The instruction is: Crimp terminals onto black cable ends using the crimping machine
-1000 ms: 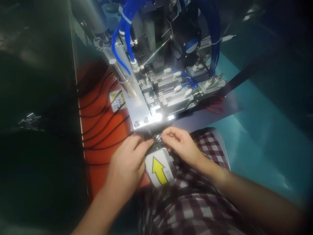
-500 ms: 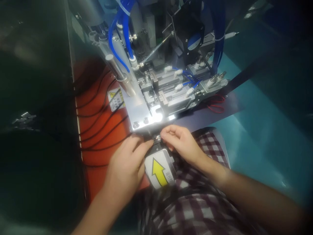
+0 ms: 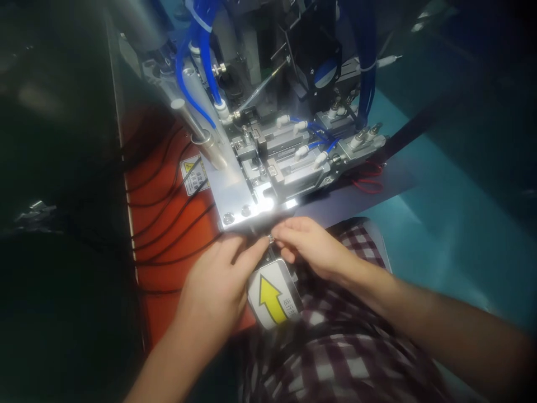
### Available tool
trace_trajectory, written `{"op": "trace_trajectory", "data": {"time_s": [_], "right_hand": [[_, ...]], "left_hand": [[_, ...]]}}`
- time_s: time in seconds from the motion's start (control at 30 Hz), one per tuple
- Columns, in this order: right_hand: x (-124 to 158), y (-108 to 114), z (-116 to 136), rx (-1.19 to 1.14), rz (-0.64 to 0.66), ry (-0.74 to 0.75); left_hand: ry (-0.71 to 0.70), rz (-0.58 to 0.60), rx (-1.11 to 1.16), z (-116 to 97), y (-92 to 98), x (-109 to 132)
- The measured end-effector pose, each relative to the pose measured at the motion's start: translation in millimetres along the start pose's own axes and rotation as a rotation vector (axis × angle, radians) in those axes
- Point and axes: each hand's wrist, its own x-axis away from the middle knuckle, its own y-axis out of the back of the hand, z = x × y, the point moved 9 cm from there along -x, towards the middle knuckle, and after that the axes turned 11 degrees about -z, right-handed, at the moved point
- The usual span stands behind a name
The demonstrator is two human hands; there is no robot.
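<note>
A small shiny metal part [image 3: 271, 239] sits at the front of the machine, just below the edge of a bright metal plate [image 3: 235, 193]. The thumb of my left hand [image 3: 216, 274] presses against it from the left, with the other fingers bent and partly hidden under the plate. From the other side, my right hand [image 3: 308, 243] pinches the part between thumb and forefinger, its remaining fingers curled. Directly below is a white cover with a yellow arrow [image 3: 271, 299]. The part is too small and covered to tell its exact kind.
Beyond the plate stand pneumatic cylinders [image 3: 297, 173] with white fittings and blue hoses [image 3: 205, 61]. A metal post [image 3: 191, 120] rises at the left. Black cables [image 3: 168, 224] cross the orange base [image 3: 163, 319]. A checkered garment [image 3: 335, 358] lies close below my hands.
My left thumb has moved right and up onto the small metal part, covering more of it. My right fingers stay at it. The whole view has shifted slightly.
</note>
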Motion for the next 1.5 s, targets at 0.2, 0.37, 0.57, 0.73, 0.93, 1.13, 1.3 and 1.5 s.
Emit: {"op": "trace_trajectory", "data": {"time_s": [0.2,0.37,0.57,0.73,0.93,1.13,1.3,1.5], "right_hand": [[0.6,14.8,-7.4,-0.133,-0.025,0.021],[5.7,12.2,-0.4,-0.054,-0.033,0.100],[4.9,8.8,1.0,-0.076,-0.072,0.063],[6.3,7.3,-2.5,-0.076,-0.093,0.104],[8.0,9.2,-1.8,-0.047,-0.076,0.173],[4.0,10.4,3.0,-0.077,-0.065,0.141],[4.9,10.0,1.9,-0.035,-0.141,0.128],[7.5,8.4,4.4,0.020,-0.150,0.183]], "left_hand": [[-0.027,-0.015,0.016,0.1,3.0,-2.7],[0.007,0.035,0.044,1.4,-2.2,-5.2],[0.029,0.011,0.066,2.4,-0.2,-6.0],[0.069,-0.020,0.139,8.2,-0.7,-0.6],[0.073,-0.047,0.175,10.4,0.5,2.3],[0.085,-0.056,0.237,10.0,5.9,-1.1],[0.081,-0.069,0.247,9.0,6.0,-1.4],[0.120,-0.075,0.251,11.4,3.3,1.8]]}}
